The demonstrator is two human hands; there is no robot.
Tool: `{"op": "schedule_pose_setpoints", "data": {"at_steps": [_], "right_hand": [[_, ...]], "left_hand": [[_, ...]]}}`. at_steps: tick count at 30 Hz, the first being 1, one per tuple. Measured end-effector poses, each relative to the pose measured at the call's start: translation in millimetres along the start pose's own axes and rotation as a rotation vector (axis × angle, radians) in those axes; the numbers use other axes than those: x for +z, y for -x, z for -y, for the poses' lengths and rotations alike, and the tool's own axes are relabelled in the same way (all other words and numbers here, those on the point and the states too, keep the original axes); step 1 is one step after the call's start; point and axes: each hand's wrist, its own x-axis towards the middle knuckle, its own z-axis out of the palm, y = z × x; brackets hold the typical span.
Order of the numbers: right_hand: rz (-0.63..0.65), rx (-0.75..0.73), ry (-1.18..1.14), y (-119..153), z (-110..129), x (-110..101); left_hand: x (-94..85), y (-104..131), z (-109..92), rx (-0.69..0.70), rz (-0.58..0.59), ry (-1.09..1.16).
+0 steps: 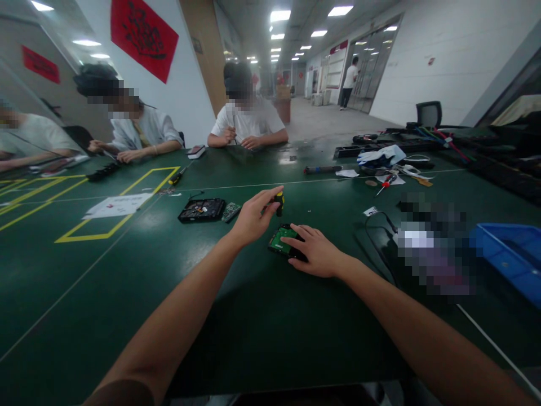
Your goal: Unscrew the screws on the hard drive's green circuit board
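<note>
My left hand (258, 215) grips a yellow-and-black screwdriver (279, 203) by its handle, held upright above a hard drive (279, 241). The drive lies on the green tabletop with its green circuit board facing up. The screwdriver's tip is too small to make out against the board. Resting across the right part of the drive is my right hand (315, 251), its fingers spread flat over the board and edge. To the left lie a second, black hard drive (202, 210) and a loose circuit board (230, 212).
A blue bin (511, 254) stands at the right, beside a cable (378, 248) and a blurred-out item. Farther back are a red screwdriver (385, 184), a dark tool (323, 169) and rags (382, 155). A paper sheet (118, 206) lies left. Several people sit across the table.
</note>
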Motion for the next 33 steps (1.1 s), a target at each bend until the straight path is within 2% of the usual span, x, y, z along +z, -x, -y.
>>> {"op": "schedule_pose_setpoints", "data": {"at_steps": [11, 23, 33], "right_hand": [[0.001, 0.003, 0.004, -0.3, 0.7, -1.2], [0.003, 0.010, -0.007, 0.0, 1.2, -1.5], [0.014, 0.011, -0.001, 0.0, 1.0, -1.5]], "left_hand": [[-1.5, -1.8, -3.2, -0.048, -0.068, -0.010], [0.9, -0.6, 4.3, 0.037, 0.057, 0.067], [-6.5, -4.4, -6.6, 0.079, 0.120, 0.069]]}}
